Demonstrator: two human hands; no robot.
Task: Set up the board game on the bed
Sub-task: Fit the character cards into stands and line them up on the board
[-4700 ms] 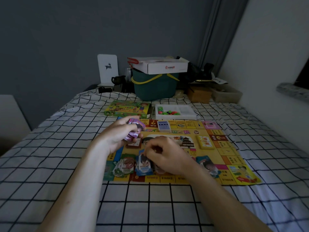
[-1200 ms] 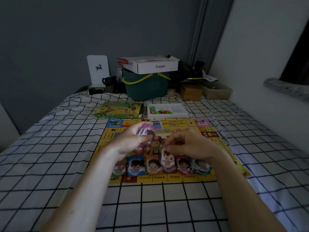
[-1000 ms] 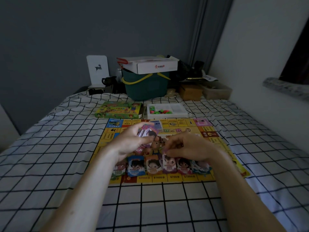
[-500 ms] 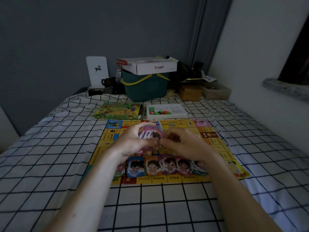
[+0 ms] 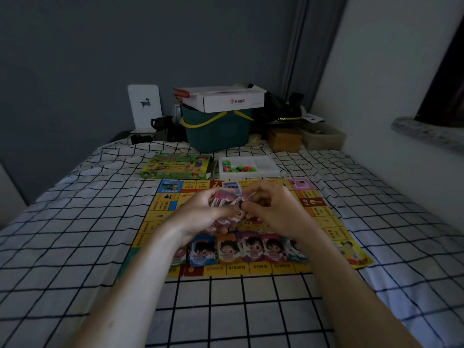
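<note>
Left hand (image 5: 200,217) curled round a stack of cards (image 5: 224,202), held above the middle of the game board (image 5: 324,222). Right hand (image 5: 273,212) meets it from the right, fingertips pinching at the top card of the same stack; thumb and forefinger close together. Whether one card is already separated, can't tell, too dim and blurred.

Game board lies flat on the bed (image 5: 75,234), yellow with money squares along the near edge. Row of character cards (image 5: 248,248) laid side by side on the board's near edge, just under the hands, faces up; leftmost ones partly hidden by the left wrist. Small blue-white card pile (image 5: 232,186) sits on the board's far side, just behind the fingers.

Beyond the board, on the bed: green game box (image 5: 175,167) on the left, white tray (image 5: 263,167) on the right with green and red pieces (image 5: 238,168) in its left compartment. The two are side by side, near the board's far edge.

At the head of the bed: teal bucket (image 5: 216,134) with yellow handle, white carton (image 5: 226,99) resting on top of it. White deer sign (image 5: 145,106) stands upright left of the bucket. Brown box (image 5: 285,140) to the bucket's right. Checked sheet covers the bed.
</note>
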